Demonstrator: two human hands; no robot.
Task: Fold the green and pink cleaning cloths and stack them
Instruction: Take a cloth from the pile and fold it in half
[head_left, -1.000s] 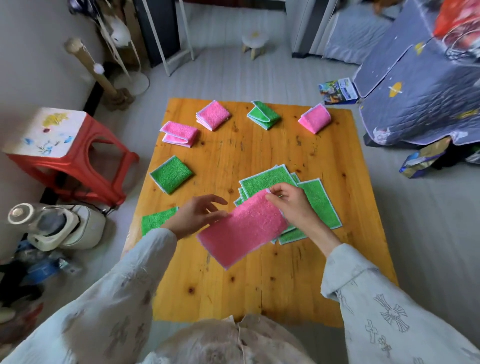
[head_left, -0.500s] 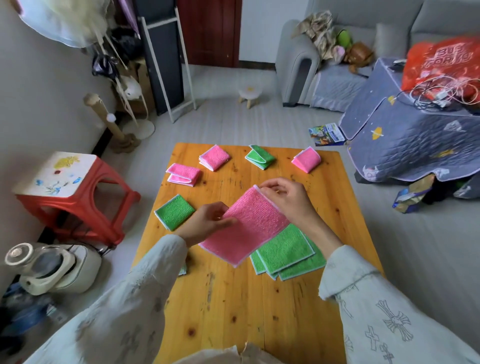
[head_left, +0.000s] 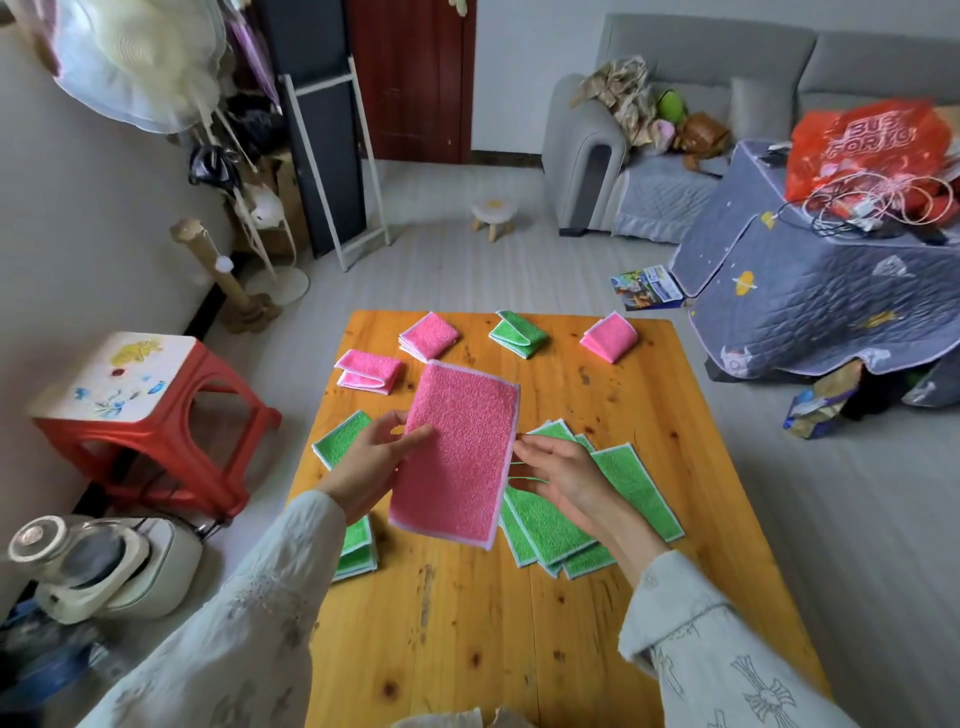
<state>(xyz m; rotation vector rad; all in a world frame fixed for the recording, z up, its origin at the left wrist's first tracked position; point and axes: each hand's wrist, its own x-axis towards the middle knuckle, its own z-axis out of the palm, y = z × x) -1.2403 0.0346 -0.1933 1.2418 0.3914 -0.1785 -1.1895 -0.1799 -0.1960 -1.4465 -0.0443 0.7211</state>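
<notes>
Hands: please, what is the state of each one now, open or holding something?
Left hand: pinches the left edge of the pink cloth.
Right hand: open, fingers relaxed at the cloth's right edge; contact cannot be told.

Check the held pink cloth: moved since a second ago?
Yes. The pink cloth has turned more upright and risen toward the far folded cloths, away from the green pile on the table.

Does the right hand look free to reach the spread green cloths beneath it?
Probably yes: the right hand hovers open just above the unfolded green cloths, while the left hand holds the pink cloth.
</notes>
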